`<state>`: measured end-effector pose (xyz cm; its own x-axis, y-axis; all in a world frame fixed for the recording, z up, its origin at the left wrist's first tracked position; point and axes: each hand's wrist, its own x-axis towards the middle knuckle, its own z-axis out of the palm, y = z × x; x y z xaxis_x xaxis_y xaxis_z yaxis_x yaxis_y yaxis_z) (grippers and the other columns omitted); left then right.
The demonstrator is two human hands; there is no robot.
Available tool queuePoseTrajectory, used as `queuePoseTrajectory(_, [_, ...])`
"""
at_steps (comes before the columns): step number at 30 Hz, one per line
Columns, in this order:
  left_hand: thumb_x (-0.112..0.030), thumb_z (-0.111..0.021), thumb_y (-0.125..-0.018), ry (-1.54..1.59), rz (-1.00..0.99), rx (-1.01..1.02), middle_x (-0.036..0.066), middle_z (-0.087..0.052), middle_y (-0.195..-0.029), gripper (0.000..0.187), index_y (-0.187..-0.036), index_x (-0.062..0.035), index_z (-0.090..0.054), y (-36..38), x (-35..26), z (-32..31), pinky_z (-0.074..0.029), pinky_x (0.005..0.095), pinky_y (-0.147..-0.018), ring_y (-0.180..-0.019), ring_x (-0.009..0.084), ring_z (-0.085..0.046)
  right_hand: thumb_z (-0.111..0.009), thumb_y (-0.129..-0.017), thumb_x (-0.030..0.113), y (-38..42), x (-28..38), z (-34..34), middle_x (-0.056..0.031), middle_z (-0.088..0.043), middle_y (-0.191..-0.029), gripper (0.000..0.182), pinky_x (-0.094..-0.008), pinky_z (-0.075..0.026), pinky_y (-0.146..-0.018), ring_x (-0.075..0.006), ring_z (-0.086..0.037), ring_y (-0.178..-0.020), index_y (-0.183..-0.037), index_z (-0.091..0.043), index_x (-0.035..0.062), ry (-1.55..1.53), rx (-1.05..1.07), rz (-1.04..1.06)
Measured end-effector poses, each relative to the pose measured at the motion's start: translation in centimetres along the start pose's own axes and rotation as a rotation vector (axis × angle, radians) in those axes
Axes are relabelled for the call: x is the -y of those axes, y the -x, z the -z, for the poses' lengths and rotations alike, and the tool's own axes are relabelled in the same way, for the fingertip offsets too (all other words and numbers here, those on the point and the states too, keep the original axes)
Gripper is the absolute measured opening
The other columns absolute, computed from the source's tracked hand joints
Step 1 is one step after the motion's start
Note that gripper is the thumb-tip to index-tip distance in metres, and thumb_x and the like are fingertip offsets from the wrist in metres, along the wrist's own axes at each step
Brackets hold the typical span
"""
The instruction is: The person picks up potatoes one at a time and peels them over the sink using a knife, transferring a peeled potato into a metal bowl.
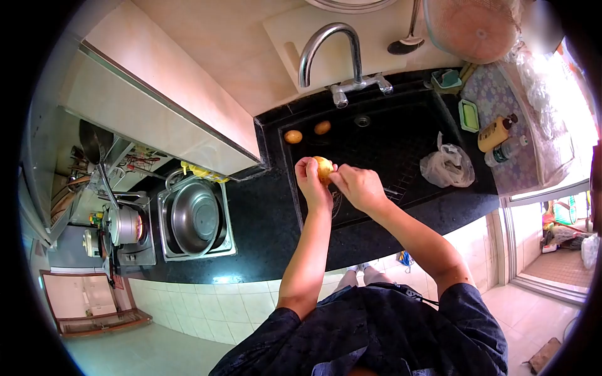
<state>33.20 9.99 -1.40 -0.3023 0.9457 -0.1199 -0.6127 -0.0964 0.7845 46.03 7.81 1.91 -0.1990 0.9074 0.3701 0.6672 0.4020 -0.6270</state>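
Observation:
Over the black sink point(370, 207), my left hand point(311, 182) is wrapped round a yellow potato point(323, 169), part of which looks peeled or wet. My right hand point(360, 187) is closed with its fingertips right at the potato's right side; I cannot tell what is pinched in them. Two brown potatoes, one at the corner point(293, 136) and one beside it point(322, 128), lie at the sink's back left. A crumpled clear plastic bag point(447, 167) rests at the sink's right side.
A curved chrome faucet point(342, 50) rises behind the sink. To the right stand a green soap dish point(468, 116), a pump bottle point(495, 133) and a clear bottle point(505, 151). On the left, a metal basin point(195, 216) sits in a second sink, near a pot point(124, 225) on the stove.

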Motion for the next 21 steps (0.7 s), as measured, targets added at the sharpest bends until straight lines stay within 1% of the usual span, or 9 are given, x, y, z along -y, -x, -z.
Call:
queuePoseTrajectory(3, [-0.029,-0.051,-0.099,0.025,0.113,-0.031,0.009,-0.061,-0.099,0.022,-0.109,-0.0101,-0.051,0.2,-0.3,0.1,-0.059,0.0428,-0.079,-0.086,0.0251,-0.066,-0.056,-0.102,0.025,-0.9,-1.1,0.4,-0.0232,-0.058,-0.071,0.030,-0.0442,-0.048,-0.059,-0.0435,-0.063,-0.069,-0.087,-0.054,-0.0005,-0.302,-0.168,-0.197])
queuePoseTrajectory(4, [-0.031,-0.049,-0.099,0.062,0.153,-0.025,0.009,-0.061,-0.100,0.024,-0.110,-0.0102,-0.051,0.0,-0.2,0.8,-0.058,0.0441,-0.080,-0.088,0.0261,-0.066,-0.055,-0.103,0.025,-0.9,-1.7,0.9,-0.0242,-0.063,-0.076,0.027,-0.0481,-0.050,-0.062,-0.0462,-0.065,-0.076,-0.095,-0.054,-0.0008,-0.280,-0.140,-0.236])
queuePoseTrajectory(6, [-0.036,-0.043,-0.097,0.101,0.180,0.024,0.010,-0.062,-0.107,0.031,-0.113,-0.0102,-0.052,-0.7,1.0,2.7,-0.057,0.0482,-0.086,-0.097,0.0277,-0.065,-0.053,-0.103,0.020,-0.2,-4.1,-0.5,-0.0253,-0.063,-0.082,0.021,-0.0474,-0.049,-0.068,-0.0457,-0.063,-0.082,-0.104,-0.052,-0.0004,-0.309,-0.132,-0.324])
queuePoseTrajectory(10, [-0.030,-0.044,-0.097,0.088,0.233,0.061,0.010,-0.060,-0.112,0.028,-0.115,-0.0107,-0.052,-0.6,1.1,3.5,-0.057,0.0473,-0.088,-0.097,0.0254,-0.065,-0.050,-0.102,0.013,2.8,-8.9,-4.6,-0.0243,-0.063,-0.089,0.018,-0.0458,-0.050,-0.074,-0.0434,-0.064,-0.086,-0.112,-0.051,-0.0010,-0.390,-0.088,-0.388])
queuePoseTrajectory(13, [-0.030,-0.049,-0.097,0.034,0.229,0.054,0.011,-0.064,-0.107,0.028,-0.116,-0.0098,-0.054,-1.1,1.7,4.4,-0.058,0.0465,-0.085,-0.096,0.0269,-0.067,-0.046,-0.102,0.010,5.2,-10.6,-6.4,-0.0167,-0.065,-0.088,0.020,-0.0398,-0.051,-0.075,-0.0376,-0.065,-0.085,-0.120,-0.049,0.0012,-0.324,-0.083,-0.317])
queuePoseTrajectory(14, [-0.030,-0.051,-0.097,-0.004,0.212,0.051,0.010,-0.064,-0.107,0.028,-0.116,-0.0104,-0.054,-1.2,1.7,4.6,-0.059,0.0458,-0.084,-0.096,0.0256,-0.067,-0.048,-0.101,0.009,6.1,-10.8,-6.8,-0.0172,-0.066,-0.089,0.021,-0.0397,-0.052,-0.076,-0.0372,-0.067,-0.086,-0.121,-0.052,0.0013,-0.275,-0.047,-0.343])
queuePoseTrajectory(17, [-0.031,-0.058,-0.096,-0.106,0.190,0.070,0.008,-0.063,-0.106,0.028,-0.116,-0.0119,-0.056,-1.3,1.6,4.8,-0.058,0.0433,-0.079,-0.096,0.0219,-0.066,-0.050,-0.101,0.010,8.4,-12.3,-8.6,-0.0175,-0.067,-0.088,0.019,-0.0405,-0.052,-0.074,-0.0372,-0.067,-0.084,-0.117,-0.055,0.0011,-0.281,0.018,-0.352])
queuePoseTrajectory(18, [-0.032,-0.059,-0.096,-0.135,0.199,0.096,0.007,-0.063,-0.106,0.028,-0.116,-0.0122,-0.056,-1.3,1.4,4.8,-0.058,0.0420,-0.076,-0.096,0.0206,-0.065,-0.054,-0.100,0.014,8.0,-11.1,-7.9,-0.0196,-0.067,-0.083,0.014,-0.0483,-0.052,-0.069,-0.0414,-0.067,-0.081,-0.105,-0.058,0.0016,-0.285,0.000,-0.363])
queuePoseTrajectory(21, [-0.034,-0.059,-0.097,-0.212,0.179,0.124,0.005,-0.063,-0.104,0.029,-0.115,-0.0122,-0.058,-1.6,1.8,4.9,-0.056,0.0383,-0.075,-0.095,0.0186,-0.063,-0.059,-0.099,0.021,5.6,-7.2,-5.2,-0.0193,-0.065,-0.075,0.020,-0.0476,-0.051,-0.063,-0.0416,-0.067,-0.074,-0.094,-0.060,0.0015,-0.144,0.083,-0.369])
